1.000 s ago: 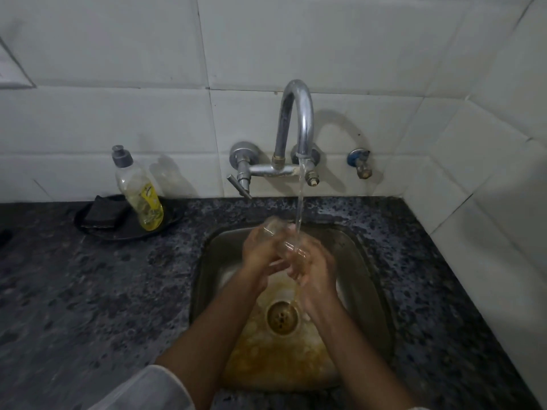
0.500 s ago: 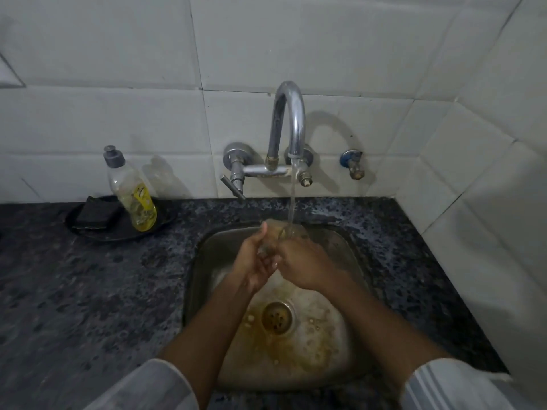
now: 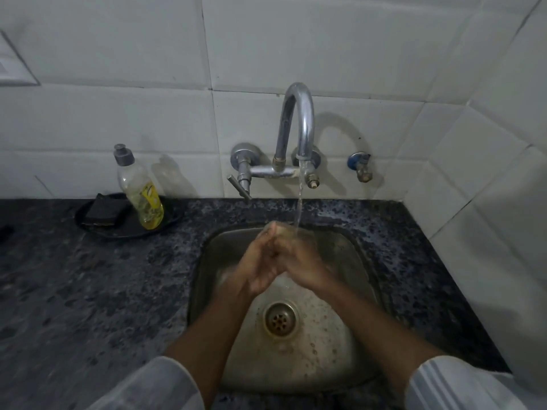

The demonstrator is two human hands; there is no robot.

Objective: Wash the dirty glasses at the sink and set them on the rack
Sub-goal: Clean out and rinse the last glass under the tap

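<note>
Head view: your left hand and right hand pressing together under the tap's stream over the sink; glass indiscernible.

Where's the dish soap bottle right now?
In the head view, the dish soap bottle stands on the dark counter left of the sink, leaning on a black tray beside a dark sponge, against the tiled wall.
</note>
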